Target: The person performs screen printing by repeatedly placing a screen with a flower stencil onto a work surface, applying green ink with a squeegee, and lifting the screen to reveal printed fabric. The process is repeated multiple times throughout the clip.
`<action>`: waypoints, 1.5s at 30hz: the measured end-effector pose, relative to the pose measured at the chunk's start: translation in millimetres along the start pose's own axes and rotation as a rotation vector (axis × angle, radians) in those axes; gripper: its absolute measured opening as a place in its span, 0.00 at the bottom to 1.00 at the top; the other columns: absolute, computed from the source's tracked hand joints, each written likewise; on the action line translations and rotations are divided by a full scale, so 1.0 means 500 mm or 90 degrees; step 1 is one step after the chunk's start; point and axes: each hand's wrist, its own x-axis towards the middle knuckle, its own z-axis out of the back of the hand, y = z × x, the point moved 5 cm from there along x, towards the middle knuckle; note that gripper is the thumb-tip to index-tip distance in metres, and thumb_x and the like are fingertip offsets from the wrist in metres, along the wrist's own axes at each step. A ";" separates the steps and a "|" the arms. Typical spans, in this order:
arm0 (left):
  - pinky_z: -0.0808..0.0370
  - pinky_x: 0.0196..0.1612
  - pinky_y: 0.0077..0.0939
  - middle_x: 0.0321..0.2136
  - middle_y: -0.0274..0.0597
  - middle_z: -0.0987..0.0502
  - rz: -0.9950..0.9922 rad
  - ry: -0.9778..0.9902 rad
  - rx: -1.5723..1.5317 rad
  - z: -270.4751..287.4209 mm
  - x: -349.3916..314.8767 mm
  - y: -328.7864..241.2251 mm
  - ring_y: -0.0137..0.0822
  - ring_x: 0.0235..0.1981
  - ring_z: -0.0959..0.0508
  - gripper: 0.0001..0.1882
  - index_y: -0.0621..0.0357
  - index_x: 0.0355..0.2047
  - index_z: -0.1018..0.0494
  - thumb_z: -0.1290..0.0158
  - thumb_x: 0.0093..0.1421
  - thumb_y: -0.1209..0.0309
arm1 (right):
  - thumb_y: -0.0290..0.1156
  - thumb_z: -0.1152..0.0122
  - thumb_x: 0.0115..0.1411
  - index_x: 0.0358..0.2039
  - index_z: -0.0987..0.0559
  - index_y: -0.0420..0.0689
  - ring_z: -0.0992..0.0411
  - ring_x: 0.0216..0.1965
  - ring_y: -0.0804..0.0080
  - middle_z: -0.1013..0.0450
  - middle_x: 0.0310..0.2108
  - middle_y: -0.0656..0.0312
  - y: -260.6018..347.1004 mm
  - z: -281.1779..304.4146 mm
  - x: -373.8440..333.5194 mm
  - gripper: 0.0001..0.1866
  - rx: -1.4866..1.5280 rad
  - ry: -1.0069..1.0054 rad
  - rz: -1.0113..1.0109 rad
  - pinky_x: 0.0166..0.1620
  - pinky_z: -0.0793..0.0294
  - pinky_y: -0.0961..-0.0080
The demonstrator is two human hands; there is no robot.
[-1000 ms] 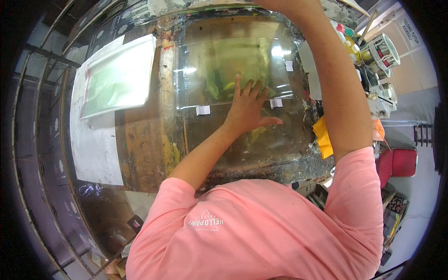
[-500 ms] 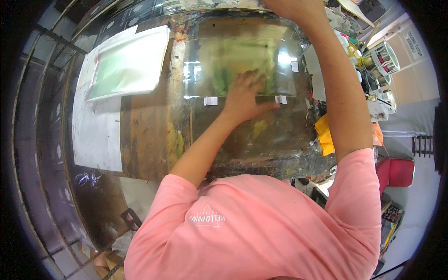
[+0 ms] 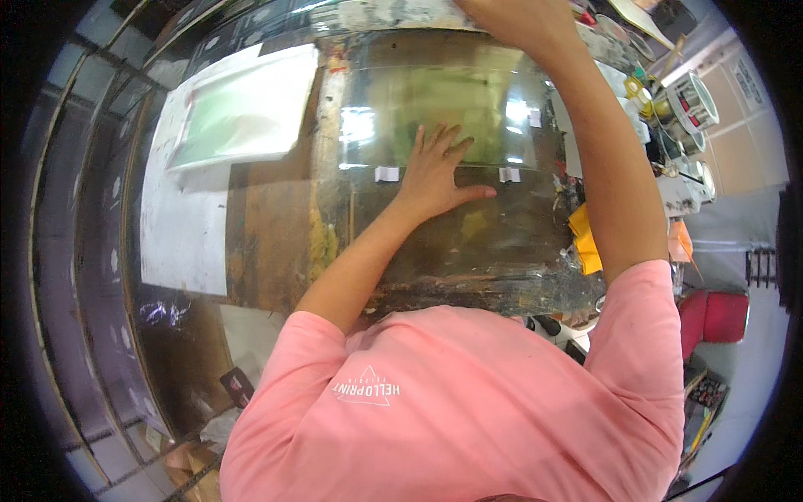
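Note:
My left hand (image 3: 435, 173) lies open, fingers spread, at the near edge of a clear plastic sheet (image 3: 456, 105). Glare and a greenish reflection show on this sheet. Small white tabs, a left one (image 3: 386, 174) and a right one (image 3: 509, 175), sit along its near edge; a third tab (image 3: 534, 117) is by its right side. My right hand (image 3: 523, 23) reaches beyond the far side of the sheet. The picture's top edge cuts off its fingers, so what it touches or holds is hidden.
A stack of clear sheets (image 3: 251, 109) rests on white paper (image 3: 184, 243) at the left of the stained wooden table (image 3: 276, 234). To the right are tubs and a white can (image 3: 693, 102), plus a yellow cloth (image 3: 585, 238). A red chair (image 3: 724, 317) stands beyond.
The view has shifted a little, so the table items appear slightly farther right. My left hand stays spread at the sheet's near edge. My right hand is slightly farther left in view.

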 end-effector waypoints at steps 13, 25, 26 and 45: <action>0.61 0.78 0.68 0.74 0.58 0.38 -0.048 0.107 0.031 -0.136 0.009 -0.033 0.61 0.78 0.48 0.63 0.60 0.70 0.30 0.48 0.50 0.18 | 0.52 0.46 0.64 0.30 0.17 0.33 0.18 0.36 0.45 0.18 0.29 0.41 -0.017 0.001 0.046 0.30 0.016 -0.012 0.028 0.45 0.21 0.52; 0.58 0.78 0.66 0.72 0.58 0.36 -0.055 0.081 0.029 -0.123 0.007 -0.039 0.59 0.77 0.44 0.61 0.58 0.69 0.29 0.45 0.51 0.20 | 0.54 0.46 0.64 0.35 0.17 0.33 0.18 0.34 0.45 0.18 0.29 0.41 -0.014 0.001 0.046 0.30 -0.004 0.016 0.010 0.46 0.22 0.53; 0.56 0.78 0.64 0.72 0.58 0.35 -0.051 0.080 0.015 -0.115 0.008 -0.037 0.58 0.77 0.42 0.59 0.57 0.69 0.28 0.43 0.52 0.22 | 0.54 0.45 0.64 0.36 0.17 0.33 0.18 0.34 0.45 0.18 0.29 0.41 -0.013 0.002 0.045 0.30 -0.003 0.009 0.011 0.46 0.22 0.53; 0.30 0.60 0.45 0.48 0.49 0.19 0.401 -0.150 -0.184 0.126 -0.155 0.156 0.44 0.53 0.21 0.54 0.63 0.61 0.23 0.22 0.41 0.38 | 0.55 0.38 0.68 0.38 0.15 0.46 0.21 0.40 0.48 0.20 0.36 0.55 -0.012 -0.176 -0.352 0.22 0.164 0.456 0.013 0.43 0.23 0.48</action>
